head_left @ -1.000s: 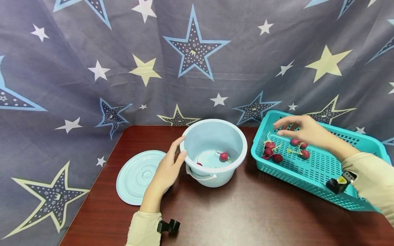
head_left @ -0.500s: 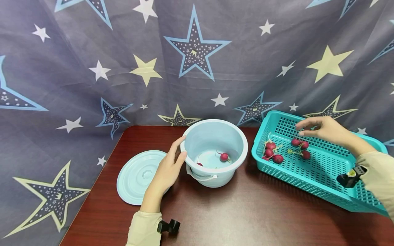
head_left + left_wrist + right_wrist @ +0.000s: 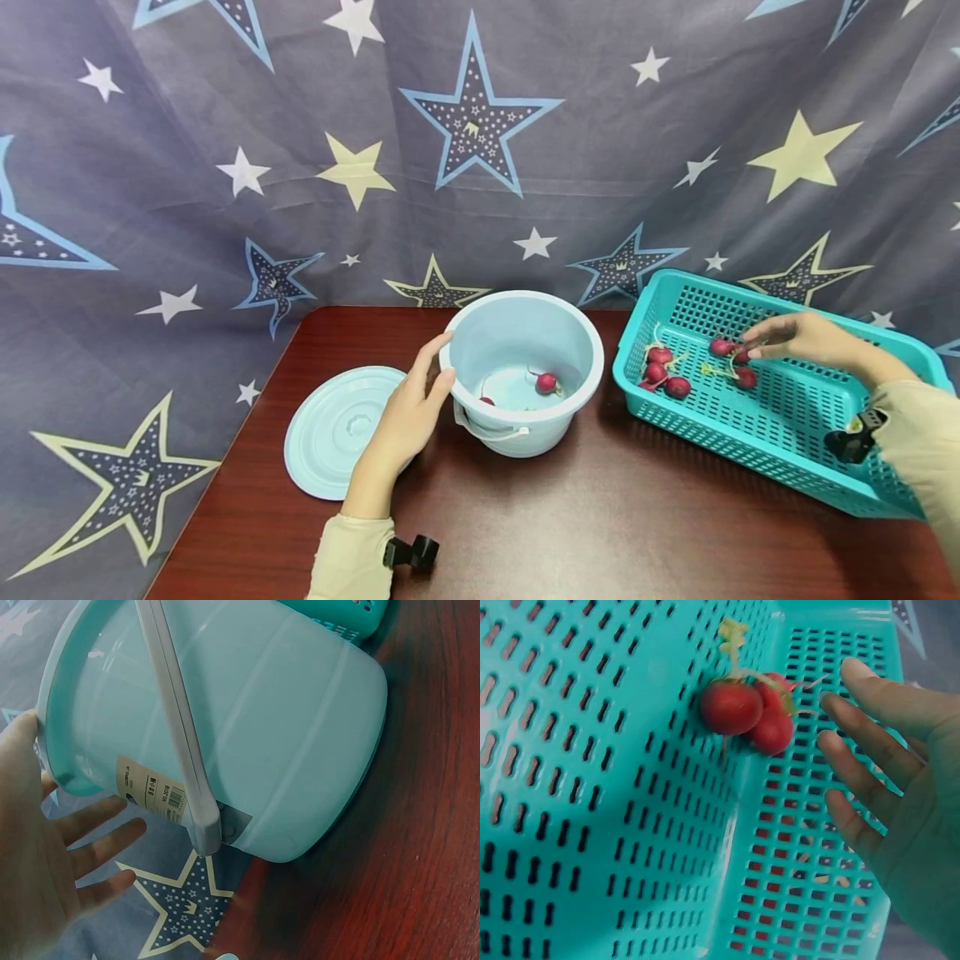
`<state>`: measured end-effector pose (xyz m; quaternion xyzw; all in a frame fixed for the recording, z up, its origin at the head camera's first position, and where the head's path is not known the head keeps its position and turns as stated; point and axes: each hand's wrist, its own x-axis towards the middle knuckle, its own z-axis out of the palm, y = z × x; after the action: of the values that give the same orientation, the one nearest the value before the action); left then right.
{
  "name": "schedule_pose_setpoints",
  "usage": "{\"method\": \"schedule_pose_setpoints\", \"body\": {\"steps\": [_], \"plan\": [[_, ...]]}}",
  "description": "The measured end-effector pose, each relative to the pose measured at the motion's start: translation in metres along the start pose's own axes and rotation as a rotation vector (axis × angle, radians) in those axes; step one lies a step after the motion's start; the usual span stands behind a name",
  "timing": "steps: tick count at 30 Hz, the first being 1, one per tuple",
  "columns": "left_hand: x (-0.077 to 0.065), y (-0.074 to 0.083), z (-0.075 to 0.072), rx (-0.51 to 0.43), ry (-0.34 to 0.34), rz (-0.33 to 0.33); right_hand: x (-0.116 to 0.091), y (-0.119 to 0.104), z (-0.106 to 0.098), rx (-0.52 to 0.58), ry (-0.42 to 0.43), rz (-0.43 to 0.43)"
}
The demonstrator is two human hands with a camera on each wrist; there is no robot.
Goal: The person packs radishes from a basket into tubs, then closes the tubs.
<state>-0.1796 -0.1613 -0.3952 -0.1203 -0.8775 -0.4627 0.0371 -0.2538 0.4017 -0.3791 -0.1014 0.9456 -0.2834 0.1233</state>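
My left hand (image 3: 411,412) rests its thumb and index finger against the outer rim of a pale blue bucket (image 3: 517,432). In the left wrist view the other fingers stretch loosely apart beside the bucket's handle (image 3: 176,712). A radish (image 3: 546,383) and part of a second one (image 3: 487,401) show inside, the latter mostly hidden by the near wall. Over the turquoise basket (image 3: 720,437), my right hand (image 3: 813,340) reaches down with fingertips close to a trio of radishes (image 3: 731,707). Its fingers are spread and hold nothing in the right wrist view.
A pale blue lid (image 3: 318,433) lies left of the bucket, partly behind the left hand. Several more radishes (image 3: 677,387) sit at the basket's left end. Behind the brown table (image 3: 585,525) hangs a grey cloth (image 3: 585,167) with stars.
My right hand has moved to the right across the basket, then lowered beside the trio of radishes. The left hand and the bucket have stayed put.
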Motion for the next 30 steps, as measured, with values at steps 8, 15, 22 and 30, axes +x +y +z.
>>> {"method": "schedule_pose_setpoints", "body": {"steps": [8, 15, 22, 30], "plan": [[0.0, 0.001, 0.0, 0.006, 0.0, -0.004, -0.002, 0.009, 0.012, 0.055, -0.041, 0.033], [-0.001, 0.001, 0.0, 0.005, -0.008, -0.011, 0.0, 0.015, 0.021, 0.027, -0.077, 0.024], [-0.001, 0.001, 0.0, -0.004, -0.006, -0.004, 0.0, 0.018, 0.024, 0.019, -0.082, 0.005], [0.0, 0.001, 0.0, -0.007, -0.008, -0.007, -0.003, 0.019, 0.024, 0.026, -0.114, 0.027]]}}
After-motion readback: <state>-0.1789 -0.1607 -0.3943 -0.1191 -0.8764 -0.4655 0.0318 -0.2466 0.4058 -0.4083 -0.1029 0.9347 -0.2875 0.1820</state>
